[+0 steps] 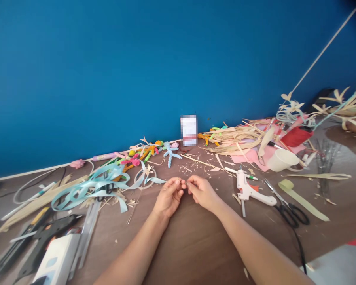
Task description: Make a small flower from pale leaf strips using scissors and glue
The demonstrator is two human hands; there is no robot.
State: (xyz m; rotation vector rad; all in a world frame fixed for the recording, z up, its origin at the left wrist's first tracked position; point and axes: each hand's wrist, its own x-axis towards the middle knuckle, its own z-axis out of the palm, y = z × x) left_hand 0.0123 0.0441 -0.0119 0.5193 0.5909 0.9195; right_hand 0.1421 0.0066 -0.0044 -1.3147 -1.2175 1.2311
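Observation:
My left hand [171,194] and my right hand [202,192] meet over the middle of the brown table [190,249]. Each is closed in a pinch, fingertips almost touching. Whatever lies between them is too small to make out. Left of my left hand are a light blue ribbon [90,194] and a white ring with a pale flower [146,174]. Just beyond the hands lies a light blue fuzzy pipe-cleaner figure [169,153]. To the right of my right hand rests a white glue gun [249,188], with black-handled scissors [287,209] beyond it.
Dried straw strips [237,138] and pink paper [249,158] pile up at the back right, beside a white cup [281,159] and a red spool [296,136]. A black glue gun [47,241] and a white power strip [59,257] occupy the front left. A blue wall [166,71] stands behind.

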